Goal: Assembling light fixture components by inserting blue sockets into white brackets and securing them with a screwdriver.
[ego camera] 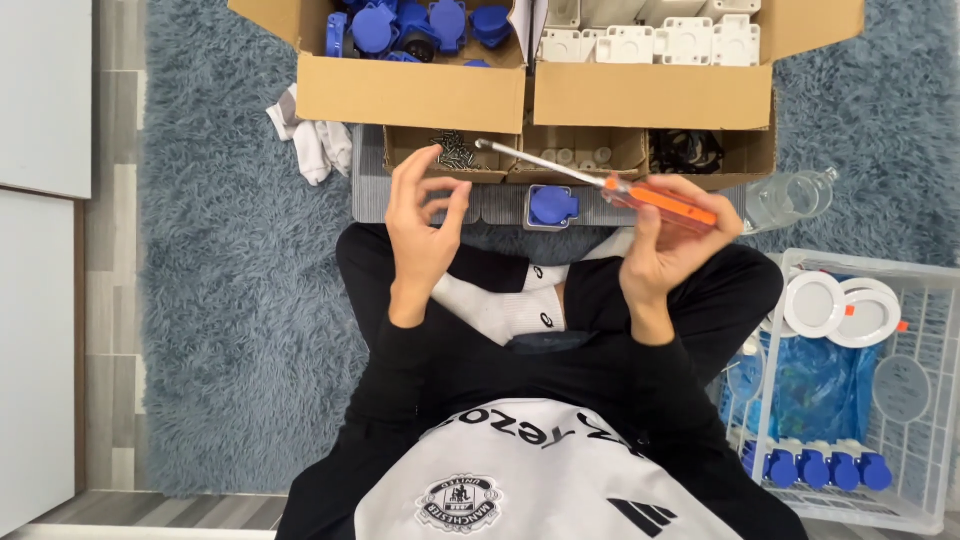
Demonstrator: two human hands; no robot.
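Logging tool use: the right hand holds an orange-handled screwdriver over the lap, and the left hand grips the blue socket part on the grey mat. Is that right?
Not quite. In the head view the left hand holds no blue socket part; that part lies alone on the grey mat, while the hand's fingers pinch together above. The right hand does hold the orange-handled screwdriver.

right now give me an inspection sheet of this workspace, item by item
surface: grey ribbed mat on a shaggy blue-grey rug.
job's things: screwdriver with an orange handle, blade pointing left; blue socket part on the mat; pile of screws in a small box.
clutter: white cloth; clear plastic bottle; cardboard boxes of blue parts and white parts.
grippers: right hand holds the screwdriver handle; left hand is raised with fingertips pinched, contents too small to tell.
cables: a dark coil in a box, kind unclear.
surroundings: white wire basket with round white discs and blue plugs; wood floor.
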